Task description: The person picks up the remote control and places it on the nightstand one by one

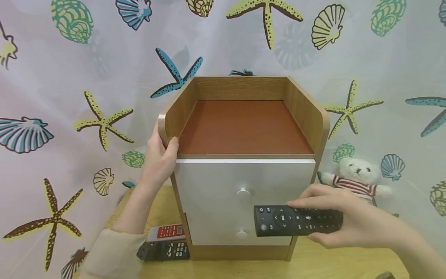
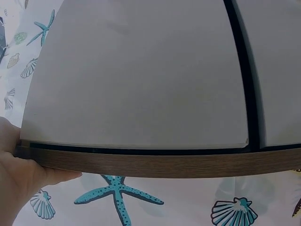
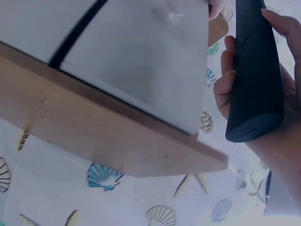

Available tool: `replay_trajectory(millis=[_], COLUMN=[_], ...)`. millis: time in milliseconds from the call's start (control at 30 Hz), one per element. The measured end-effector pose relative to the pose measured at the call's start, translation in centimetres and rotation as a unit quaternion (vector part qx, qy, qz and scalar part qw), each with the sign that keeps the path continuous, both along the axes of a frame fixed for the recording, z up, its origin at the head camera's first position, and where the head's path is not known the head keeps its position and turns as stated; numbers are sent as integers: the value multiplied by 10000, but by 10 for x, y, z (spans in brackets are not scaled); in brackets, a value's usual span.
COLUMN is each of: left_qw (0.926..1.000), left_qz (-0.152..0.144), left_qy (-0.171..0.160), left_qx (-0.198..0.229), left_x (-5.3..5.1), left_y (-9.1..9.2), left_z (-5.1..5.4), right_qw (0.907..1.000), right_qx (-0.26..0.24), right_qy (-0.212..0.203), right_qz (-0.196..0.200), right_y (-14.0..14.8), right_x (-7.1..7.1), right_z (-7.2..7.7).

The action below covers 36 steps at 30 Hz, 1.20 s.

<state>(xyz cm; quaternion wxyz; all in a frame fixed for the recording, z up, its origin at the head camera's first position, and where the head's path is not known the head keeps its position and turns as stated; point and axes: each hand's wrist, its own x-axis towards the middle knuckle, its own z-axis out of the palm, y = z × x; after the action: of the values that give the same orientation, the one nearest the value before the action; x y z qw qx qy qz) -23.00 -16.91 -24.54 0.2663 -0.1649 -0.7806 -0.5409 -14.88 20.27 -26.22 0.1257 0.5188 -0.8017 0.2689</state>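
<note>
Head view: a wooden cabinet (image 1: pixel 223 180) with white drawer fronts (image 1: pixel 209 193) stands on the desk (image 1: pixel 352 257); at its nine o'clock, the left hand (image 1: pixel 159 161) grips the side panel; between four and five o'clock, the right hand (image 1: pixel 352 217) holds a black remote (image 1: pixel 290 223), buttons showing, before the drawers; a second black remote (image 1: pixel 165 252) and a grey device (image 1: pixel 167 232) with a red keypad lie toward eight o'clock, and a white teddy bear (image 1: pixel 360 174) rests at three, in this view alone; left wrist view: a finger lies along the panel's outer side, at eight o'clock; right wrist view: the held remote's plain back, between two and three o'clock; both wrist views reveal a dark gap between drawer fronts.
</note>
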Motion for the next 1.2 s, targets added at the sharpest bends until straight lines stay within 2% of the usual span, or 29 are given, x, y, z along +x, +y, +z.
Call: replay_trajectory(millis=[100, 300, 367, 567, 667, 900, 1067, 1200], left_qw=[10000, 9999, 9999, 9999, 9999, 9999, 10000, 10000], left_qz=[7, -54, -44, -8, -16, -48, -12, -3], left_qy=[38, 112, 105, 162, 128, 102, 56, 22], left_qx=[-6, -11, -15, 12, -1, -3, -9, -1], left_x=[0, -1, -1, -2, -2, -1, 0, 1], left_y=[0, 0, 0, -1, 0, 0, 0, 1], left_z=[0, 0, 0, 0, 0, 0, 0, 0], right_qw=[9995, 9997, 9995, 9958, 9922, 9846, 9816, 9760], right_qx=[163, 215, 297, 778, 1039, 1388, 1498, 1647], right_qy=[-271, -119, -10, -243, -186, -128, -358, -548], right_qz=[-36, -1, -81, -415, -660, -1056, -1125, -1314], right_y=[-13, -30, -35, -52, -61, -81, -95, -105], right_x=[-1, -15, -22, -38, -45, -68, -82, -88], right_z=[18, 46, 56, 91, 104, 120, 129, 136])
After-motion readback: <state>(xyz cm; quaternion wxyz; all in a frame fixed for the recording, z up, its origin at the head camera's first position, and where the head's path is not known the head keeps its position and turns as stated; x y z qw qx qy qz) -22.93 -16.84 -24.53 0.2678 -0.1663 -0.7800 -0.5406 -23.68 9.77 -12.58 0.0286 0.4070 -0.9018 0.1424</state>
